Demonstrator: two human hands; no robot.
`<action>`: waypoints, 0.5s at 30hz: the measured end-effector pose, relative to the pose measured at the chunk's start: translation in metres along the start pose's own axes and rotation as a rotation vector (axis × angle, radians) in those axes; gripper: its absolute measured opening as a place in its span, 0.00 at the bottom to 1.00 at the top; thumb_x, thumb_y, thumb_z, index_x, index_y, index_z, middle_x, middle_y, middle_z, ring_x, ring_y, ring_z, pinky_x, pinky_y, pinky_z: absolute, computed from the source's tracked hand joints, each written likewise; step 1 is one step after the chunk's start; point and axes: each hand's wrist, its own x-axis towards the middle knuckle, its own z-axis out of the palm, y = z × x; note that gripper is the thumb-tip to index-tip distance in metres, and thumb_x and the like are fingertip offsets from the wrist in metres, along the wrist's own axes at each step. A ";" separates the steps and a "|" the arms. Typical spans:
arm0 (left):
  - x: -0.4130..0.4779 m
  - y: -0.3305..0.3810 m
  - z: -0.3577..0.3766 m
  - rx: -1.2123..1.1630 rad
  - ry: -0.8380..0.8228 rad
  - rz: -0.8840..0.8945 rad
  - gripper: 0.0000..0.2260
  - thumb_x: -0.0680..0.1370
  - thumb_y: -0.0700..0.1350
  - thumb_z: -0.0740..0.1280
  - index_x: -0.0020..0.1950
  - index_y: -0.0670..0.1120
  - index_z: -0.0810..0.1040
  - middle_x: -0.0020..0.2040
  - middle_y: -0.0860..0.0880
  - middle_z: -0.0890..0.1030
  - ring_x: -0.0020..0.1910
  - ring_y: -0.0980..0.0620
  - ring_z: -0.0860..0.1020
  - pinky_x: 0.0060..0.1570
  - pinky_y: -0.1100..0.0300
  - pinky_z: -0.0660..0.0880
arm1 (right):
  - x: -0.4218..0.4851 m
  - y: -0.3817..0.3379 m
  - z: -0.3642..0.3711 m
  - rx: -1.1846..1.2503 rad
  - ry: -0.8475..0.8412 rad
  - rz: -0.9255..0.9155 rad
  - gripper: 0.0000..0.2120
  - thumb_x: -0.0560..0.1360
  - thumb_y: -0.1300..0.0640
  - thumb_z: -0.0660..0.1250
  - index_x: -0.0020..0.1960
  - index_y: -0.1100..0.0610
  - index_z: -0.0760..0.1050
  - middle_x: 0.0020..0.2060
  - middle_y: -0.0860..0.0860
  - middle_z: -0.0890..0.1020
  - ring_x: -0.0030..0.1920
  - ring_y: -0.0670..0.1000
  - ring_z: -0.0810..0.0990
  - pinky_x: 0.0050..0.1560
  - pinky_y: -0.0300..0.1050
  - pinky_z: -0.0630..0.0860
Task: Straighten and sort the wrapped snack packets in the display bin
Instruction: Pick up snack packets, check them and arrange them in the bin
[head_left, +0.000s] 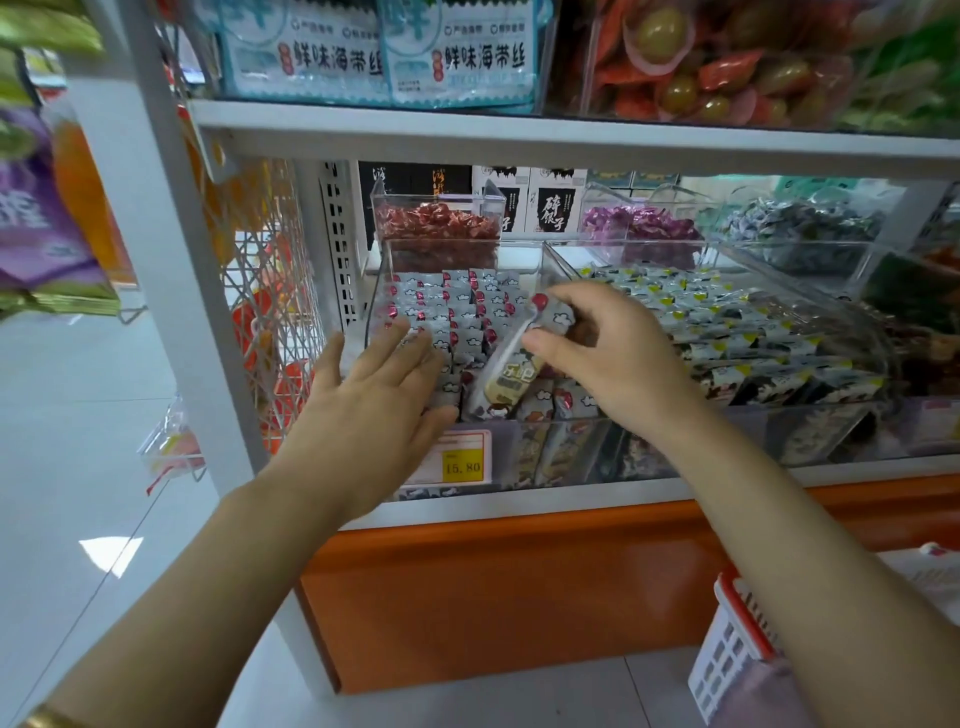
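Step in hand: by my reading, you are seating one stray packet into the neat rows.
Right grip: your right hand (608, 358) pinches a long grey-and-cream wrapped snack packet with a red end (511, 369) between thumb and fingertips. The packet is tilted, red end up, over the front of the clear acrylic display bin (550, 423).
Left grip: your left hand (374, 395) is flat, fingers straight, holding nothing. It lies over the left side of the upright rows of small silver packets with red spots (467, 306); I cannot tell whether it presses on them.
State of the bin: the back rows stand tidy, while the front packets lie loose and slanted.
Doing it well: turn the held packet to match its neighbours, red end the same way. Use the flat left hand as a stop so the rows do not topple as you slide it in.
Watch: the yellow-cornered packets in the next bin (727, 332) sit just beside; don't mix the kinds.
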 end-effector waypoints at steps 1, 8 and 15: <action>0.000 0.000 0.001 0.011 -0.021 0.008 0.32 0.75 0.62 0.39 0.77 0.50 0.51 0.78 0.53 0.49 0.75 0.55 0.38 0.71 0.41 0.39 | 0.000 -0.003 0.004 -0.048 -0.011 -0.040 0.18 0.74 0.53 0.69 0.62 0.57 0.75 0.50 0.47 0.78 0.46 0.44 0.75 0.46 0.34 0.69; 0.000 0.001 0.003 0.011 -0.047 0.012 0.38 0.70 0.65 0.33 0.77 0.50 0.49 0.78 0.53 0.49 0.75 0.55 0.37 0.72 0.40 0.42 | -0.009 -0.007 0.037 -0.283 0.036 -0.156 0.17 0.70 0.50 0.73 0.56 0.56 0.78 0.51 0.49 0.79 0.50 0.44 0.70 0.48 0.35 0.61; 0.001 0.000 0.002 -0.031 -0.053 0.014 0.36 0.72 0.66 0.38 0.77 0.49 0.50 0.77 0.53 0.50 0.75 0.56 0.38 0.73 0.42 0.41 | -0.011 -0.002 0.039 -0.534 -0.182 -0.232 0.13 0.77 0.50 0.60 0.38 0.51 0.78 0.40 0.44 0.81 0.52 0.50 0.67 0.45 0.44 0.53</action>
